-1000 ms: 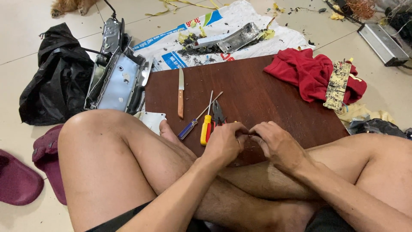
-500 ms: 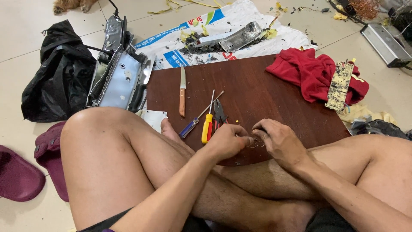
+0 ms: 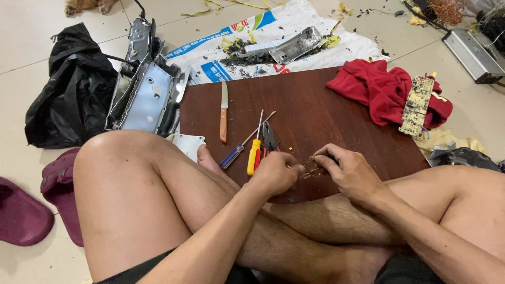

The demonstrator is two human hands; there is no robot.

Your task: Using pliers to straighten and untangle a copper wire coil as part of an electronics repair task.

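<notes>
I sit cross-legged on the floor behind a dark brown wooden board (image 3: 326, 110). My left hand (image 3: 276, 173) and my right hand (image 3: 350, 173) meet at the board's near edge, both pinching a small dark bundle of thin wire pieces (image 3: 311, 168) between the fingertips. Just left of my left hand lie a yellow-handled screwdriver (image 3: 254, 152), a blue-handled screwdriver (image 3: 234, 153) and dark pliers (image 3: 270, 138). A knife with a wooden handle (image 3: 224, 113) lies farther up the board.
A red cloth (image 3: 381, 89) with a green circuit board (image 3: 417, 105) on it lies at right. An opened metal casing (image 3: 144, 97) and a black bag (image 3: 71, 89) are at left. A printed sack (image 3: 252, 47) holds debris and metal parts. Purple slippers (image 3: 31, 210) sit at lower left.
Both hands stay together at the board's near edge, working the small wire bundle with slight finger movement. The view has shifted a little; the tools have not moved.
</notes>
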